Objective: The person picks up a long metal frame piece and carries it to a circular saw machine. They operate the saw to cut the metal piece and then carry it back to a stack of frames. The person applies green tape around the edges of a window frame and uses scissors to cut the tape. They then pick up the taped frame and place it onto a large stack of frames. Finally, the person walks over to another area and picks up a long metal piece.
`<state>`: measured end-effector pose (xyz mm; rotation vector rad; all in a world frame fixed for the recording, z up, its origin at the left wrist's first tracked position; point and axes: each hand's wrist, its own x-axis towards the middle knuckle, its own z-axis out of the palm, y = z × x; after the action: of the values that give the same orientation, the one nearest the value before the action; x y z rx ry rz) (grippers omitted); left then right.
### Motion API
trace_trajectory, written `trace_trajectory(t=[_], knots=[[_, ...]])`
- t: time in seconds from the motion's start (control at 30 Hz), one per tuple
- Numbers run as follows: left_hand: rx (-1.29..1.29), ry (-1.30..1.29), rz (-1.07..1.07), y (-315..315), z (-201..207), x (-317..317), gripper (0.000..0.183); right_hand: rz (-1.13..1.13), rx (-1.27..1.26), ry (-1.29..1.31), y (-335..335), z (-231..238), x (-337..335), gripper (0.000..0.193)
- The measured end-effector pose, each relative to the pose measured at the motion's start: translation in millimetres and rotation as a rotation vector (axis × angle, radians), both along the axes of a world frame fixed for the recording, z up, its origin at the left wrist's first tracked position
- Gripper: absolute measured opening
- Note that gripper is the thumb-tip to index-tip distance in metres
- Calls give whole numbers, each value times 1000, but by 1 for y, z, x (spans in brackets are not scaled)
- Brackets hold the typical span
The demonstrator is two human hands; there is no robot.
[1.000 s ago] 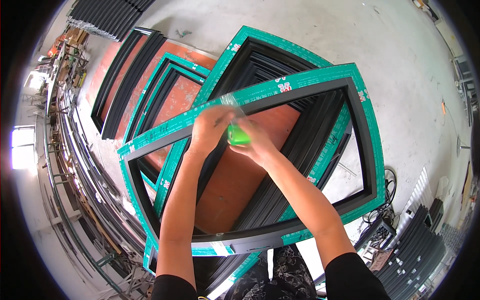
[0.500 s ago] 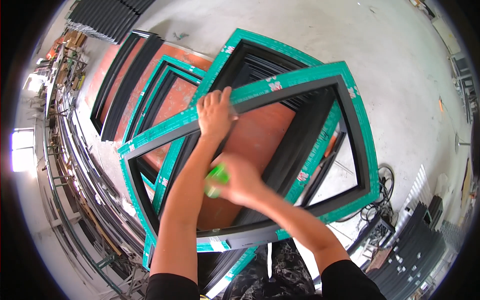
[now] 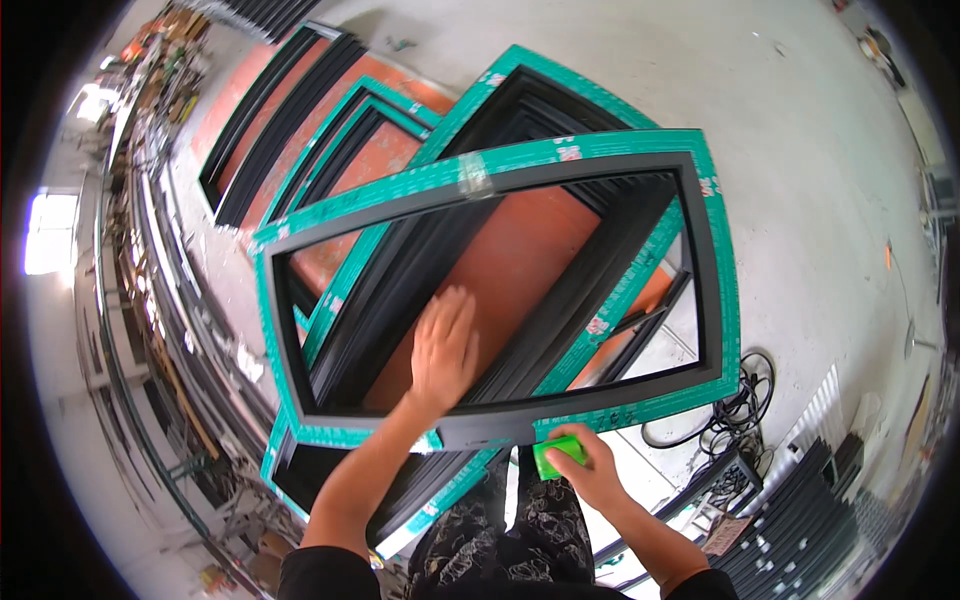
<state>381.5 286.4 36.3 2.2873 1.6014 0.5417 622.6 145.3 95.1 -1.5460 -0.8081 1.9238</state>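
Observation:
A dark grey window frame [image 3: 450,430] with green protective film lies across other frames in front of me. My left hand [image 3: 443,350] hovers over its opening, near the close bar, fingers stretched and slightly blurred, holding nothing. At the frame's near edge my right hand [image 3: 592,468] is closed around a small bright green tape roll [image 3: 560,457]. A clear tape strip [image 3: 475,175] wraps the far bar. Part of the near bar is hidden by my left forearm.
Beneath lies another green-filmed frame [image 3: 500,85] on a red board [image 3: 520,250]. More frames [image 3: 285,120] lie at far left. Long profiles [image 3: 190,290] are stacked along the left wall. Black cables [image 3: 735,415] and dark profiles [image 3: 790,520] are on the floor at right.
My left hand has left the far bar and come closer over the opening, uncovering the tape strip there. My right hand has moved nearer and rightward with the green tape roll.

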Motion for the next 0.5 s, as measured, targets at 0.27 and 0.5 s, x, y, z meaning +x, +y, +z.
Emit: trace_trajectory(t=[0.27, 0.5], knots=[[-706, -282, 166, -227, 114, 0, 82, 327, 310, -176, -52, 12, -70, 49], [-481, -218, 547, -320, 122, -77, 68, 682, 418, -74, -110, 45, -168, 54]])
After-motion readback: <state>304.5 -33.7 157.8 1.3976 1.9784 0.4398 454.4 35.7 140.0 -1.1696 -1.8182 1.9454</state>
